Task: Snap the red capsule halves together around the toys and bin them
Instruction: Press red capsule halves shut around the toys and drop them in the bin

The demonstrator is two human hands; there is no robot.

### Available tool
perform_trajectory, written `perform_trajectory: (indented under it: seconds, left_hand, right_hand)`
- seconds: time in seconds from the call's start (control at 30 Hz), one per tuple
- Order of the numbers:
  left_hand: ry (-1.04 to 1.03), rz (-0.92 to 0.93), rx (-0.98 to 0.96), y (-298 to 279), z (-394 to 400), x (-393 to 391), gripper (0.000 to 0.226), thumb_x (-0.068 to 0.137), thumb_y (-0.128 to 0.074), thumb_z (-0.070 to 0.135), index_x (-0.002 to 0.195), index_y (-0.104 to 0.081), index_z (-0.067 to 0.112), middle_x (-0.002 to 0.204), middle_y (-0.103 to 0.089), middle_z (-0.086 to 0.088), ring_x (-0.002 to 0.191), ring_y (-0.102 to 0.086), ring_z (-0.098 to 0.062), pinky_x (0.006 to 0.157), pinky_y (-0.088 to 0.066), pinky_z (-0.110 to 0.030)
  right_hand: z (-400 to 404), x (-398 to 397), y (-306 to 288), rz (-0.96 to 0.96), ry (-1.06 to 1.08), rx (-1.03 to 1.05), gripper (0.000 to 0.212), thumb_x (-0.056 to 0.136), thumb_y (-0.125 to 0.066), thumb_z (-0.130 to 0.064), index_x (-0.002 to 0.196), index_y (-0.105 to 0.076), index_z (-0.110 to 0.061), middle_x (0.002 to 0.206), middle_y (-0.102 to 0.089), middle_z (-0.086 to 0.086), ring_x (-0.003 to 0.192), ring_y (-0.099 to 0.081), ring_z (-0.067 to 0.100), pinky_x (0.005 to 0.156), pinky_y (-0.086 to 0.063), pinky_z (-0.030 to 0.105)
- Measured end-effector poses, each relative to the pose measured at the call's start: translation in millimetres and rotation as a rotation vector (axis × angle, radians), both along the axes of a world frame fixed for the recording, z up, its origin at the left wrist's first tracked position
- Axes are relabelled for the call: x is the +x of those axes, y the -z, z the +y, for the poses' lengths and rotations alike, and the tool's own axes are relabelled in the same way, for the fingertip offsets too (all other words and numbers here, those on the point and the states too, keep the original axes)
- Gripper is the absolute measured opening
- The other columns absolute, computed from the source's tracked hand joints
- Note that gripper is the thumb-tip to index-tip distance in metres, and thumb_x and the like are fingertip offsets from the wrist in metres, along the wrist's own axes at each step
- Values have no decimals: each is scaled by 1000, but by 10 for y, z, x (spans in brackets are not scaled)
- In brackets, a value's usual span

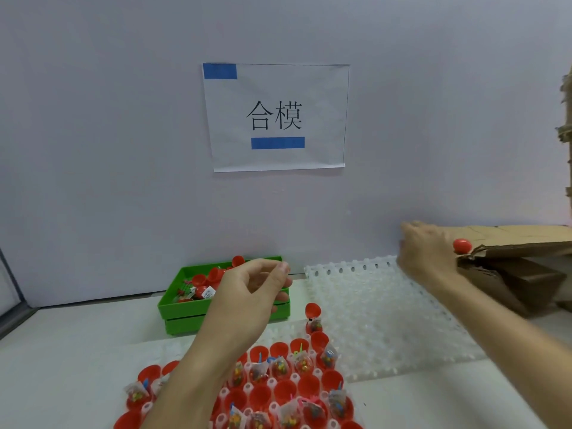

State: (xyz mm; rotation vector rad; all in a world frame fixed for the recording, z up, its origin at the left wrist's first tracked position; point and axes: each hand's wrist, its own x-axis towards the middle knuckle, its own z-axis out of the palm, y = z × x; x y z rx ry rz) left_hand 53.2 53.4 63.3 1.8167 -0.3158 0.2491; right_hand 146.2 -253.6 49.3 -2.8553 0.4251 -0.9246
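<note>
Several open red capsule halves [286,392] sit in a white socket tray [387,311], many holding small bagged toys [328,356]. One capsule [312,310] at the group's far edge stands with its lid tipped up. My left hand [247,300] hovers above these, in front of the green bin, fingers loosely curled with nothing visible in them. My right hand [425,253] reaches far right to the cardboard box [513,238], fingers spread. A closed red capsule [462,245] is at that hand's outer edge, just over the box's torn flap; whether it touches the hand is unclear.
A green bin [173,305] at the back left holds red halves and loose toy bags. A paper sign [275,117] hangs on the wall behind. The far part of the white tray has bare sockets. More cardboard [566,119] stands at the right edge.
</note>
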Motion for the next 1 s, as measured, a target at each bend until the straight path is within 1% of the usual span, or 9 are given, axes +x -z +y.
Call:
perform_trajectory:
  seconds: [0.07,0.13,0.27,0.37,0.6,0.7,0.77,0.87,1.0]
  left_hand:
    - [-22,-2,31,21,22,15,28,81,-58,55,99,-70,36,92,-74,17,84,-68,5,66,-56,-17]
    - [-68,-1,82,30,65,36,10,90,-62,44,96,-70,39,93,-72,18,87,-67,4,71,-57,-20]
    - [-95,45,197,33,206,45,9,95,-61,37,93,-69,37,93,-71,17,92,-66,-1,83,-56,-29]
    - [-109,45,288,36,276,47,9,96,-59,38,91,-67,37,91,-71,15,88,-66,-2,83,-55,-29]
    - [-102,38,333,60,265,74,8,96,-60,39,92,-67,38,92,-70,12,87,-66,-4,83,-57,-32]
    - [-111,35,364,73,252,79,9,96,-59,40,95,-67,37,94,-70,13,90,-65,-4,87,-56,-33]
    - [-103,39,372,81,235,74,9,96,-59,39,95,-67,37,95,-69,13,91,-65,-4,88,-56,-33]
    - [-85,35,380,80,210,63,9,97,-58,38,94,-66,38,98,-69,13,93,-64,-5,89,-55,-35]
    - [-69,31,370,81,213,61,9,98,-57,37,96,-66,37,99,-68,12,94,-64,-6,89,-55,-35]
  right_hand:
    - [279,-105,95,-16,-231,147,34,94,-53,-5,126,-63,-11,128,-64,9,121,-56,32,101,-42,42]
    - [553,-228,185,4,-425,297,38,97,-54,-7,134,-61,-15,133,-64,1,123,-57,19,107,-42,35]
    - [930,-375,393,-84,-540,558,29,95,-55,-4,112,-74,-18,100,-71,-9,90,-62,-2,89,-54,20]
    - [1104,-400,527,-91,-557,635,27,95,-57,-5,104,-75,-23,94,-69,-13,88,-62,-4,78,-49,7]
    - [1017,-411,626,-64,-559,688,27,94,-60,-5,99,-74,-27,92,-68,-17,84,-62,-3,67,-45,1]
    - [972,-403,604,71,-589,657,27,91,-65,-12,103,-67,-36,95,-66,-17,88,-62,0,64,-45,6]
    - [1003,-361,612,214,-615,626,39,91,-63,-11,120,-61,-37,110,-60,-17,98,-58,2,69,-43,8]
    - [1059,-262,639,366,-631,596,58,90,-48,6,137,-53,-28,125,-55,-10,109,-52,8,86,-43,15]
    - [1053,-112,610,377,-622,483,33,98,-56,-8,127,-67,-22,120,-68,-4,95,-58,7,86,-46,19]
